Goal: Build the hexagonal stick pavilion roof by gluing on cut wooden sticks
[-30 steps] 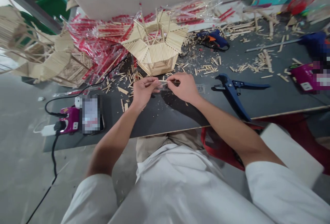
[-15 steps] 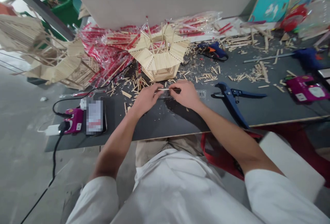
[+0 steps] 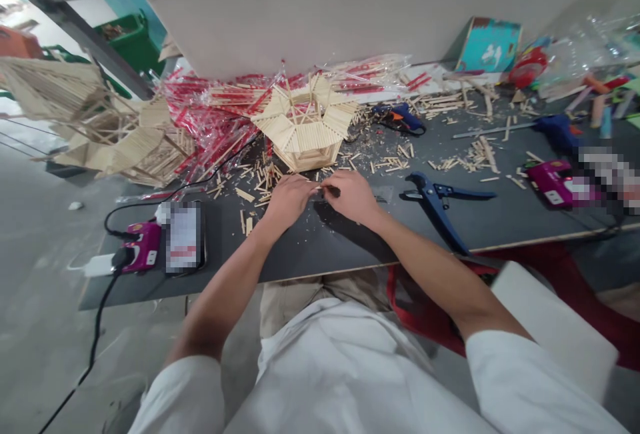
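Note:
Close together in front of a small model built of wooden sticks (image 3: pixel 311 144), my two hands meet over the dark table. My left hand (image 3: pixel 291 202) is closed, its fingertips pinching one end of a short wooden stick (image 3: pixel 319 186). On the other end the thumb and fingers of my right hand (image 3: pixel 353 199) are pressed together. Most of the stick is hidden by the fingers. A strip of clear plastic (image 3: pixel 384 194) lies on the table beside my right hand. To the right rests a blue-handled cutter (image 3: pixel 437 204), its jaws toward my hand.
A larger stick model (image 3: pixel 130 144) stands at left. Behind are red-and-clear wrappers (image 3: pixel 210 114) and a blue glue gun (image 3: pixel 403 117); another glue gun (image 3: pixel 557 133) lies right. A phone (image 3: pixel 184 237) sits near a purple power adapter (image 3: pixel 143 246). Stick offcuts (image 3: pixel 263 181) litter the table (image 3: pixel 300 254).
My fingertips have drawn closer together, covering more of the stick. The camera view has tilted up and shifted slightly, so the objects at right sit further left in the picture.

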Motion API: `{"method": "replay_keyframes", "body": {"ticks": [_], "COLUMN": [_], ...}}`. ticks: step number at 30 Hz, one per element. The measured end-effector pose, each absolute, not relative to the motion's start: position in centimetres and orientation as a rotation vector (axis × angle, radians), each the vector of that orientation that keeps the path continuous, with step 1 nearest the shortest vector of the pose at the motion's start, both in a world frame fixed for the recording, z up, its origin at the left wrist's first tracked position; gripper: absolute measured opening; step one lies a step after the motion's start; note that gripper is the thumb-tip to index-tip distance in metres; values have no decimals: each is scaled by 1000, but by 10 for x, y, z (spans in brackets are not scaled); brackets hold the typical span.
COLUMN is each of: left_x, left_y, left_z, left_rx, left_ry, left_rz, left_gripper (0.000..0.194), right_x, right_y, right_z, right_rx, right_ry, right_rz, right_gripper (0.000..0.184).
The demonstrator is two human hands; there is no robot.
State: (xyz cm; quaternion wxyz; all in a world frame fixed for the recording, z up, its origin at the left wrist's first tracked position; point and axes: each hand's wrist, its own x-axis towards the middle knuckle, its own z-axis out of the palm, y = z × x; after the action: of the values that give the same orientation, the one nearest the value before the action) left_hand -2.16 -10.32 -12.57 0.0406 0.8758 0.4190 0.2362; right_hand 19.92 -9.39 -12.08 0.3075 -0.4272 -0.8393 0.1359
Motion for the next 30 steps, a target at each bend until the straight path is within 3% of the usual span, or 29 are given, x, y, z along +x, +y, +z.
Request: {"method": "replay_keyframes", "body": {"ticks": [30], "left_x": [-20], "left_y": [-118], "left_z": [-116], "left_rx": [2813], "left_ry": [1295], "left_rz": [891], "left_gripper": [32], "right_x": [204], "right_y": [-100], "right_z": [-107], "right_rx": [-996], "right_ry": [-2202], "right_rz": [297], "right_gripper": [14]}}
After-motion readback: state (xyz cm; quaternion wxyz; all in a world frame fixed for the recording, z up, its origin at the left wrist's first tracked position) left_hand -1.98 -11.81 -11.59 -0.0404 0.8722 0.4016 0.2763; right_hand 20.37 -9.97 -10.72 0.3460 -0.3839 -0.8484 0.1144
